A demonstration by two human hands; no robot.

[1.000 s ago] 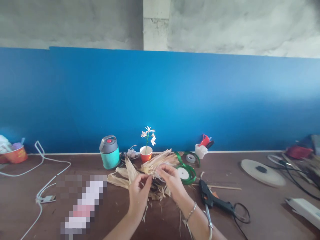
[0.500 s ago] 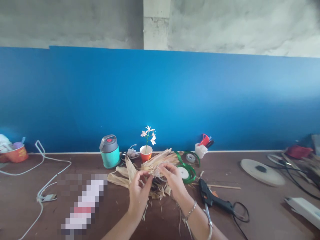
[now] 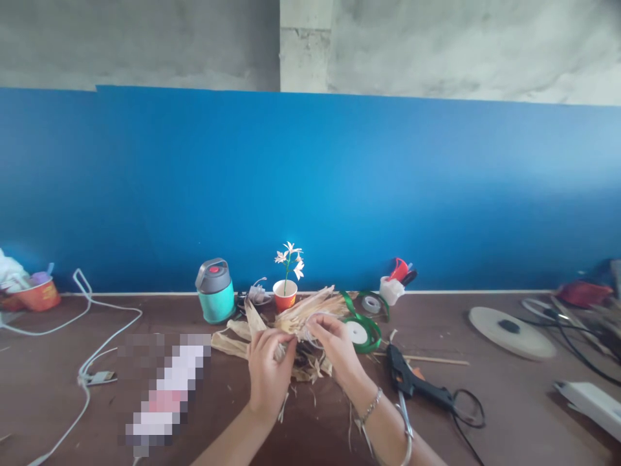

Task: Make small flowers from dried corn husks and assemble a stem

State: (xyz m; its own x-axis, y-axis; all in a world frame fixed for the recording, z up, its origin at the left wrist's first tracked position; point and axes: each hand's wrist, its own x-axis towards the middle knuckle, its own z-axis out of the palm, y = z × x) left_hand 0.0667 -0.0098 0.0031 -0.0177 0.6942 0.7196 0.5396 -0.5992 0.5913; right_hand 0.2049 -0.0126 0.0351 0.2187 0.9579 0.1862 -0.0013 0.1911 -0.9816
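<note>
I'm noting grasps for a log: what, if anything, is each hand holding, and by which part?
The right hand pinches a thin pale loop, seemingly by its edge. Whether the left hand holds anything is too small to tell.

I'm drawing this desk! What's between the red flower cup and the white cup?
Pale dried strips, green ribbon and a tape roll, left to right in the head view.
</note>
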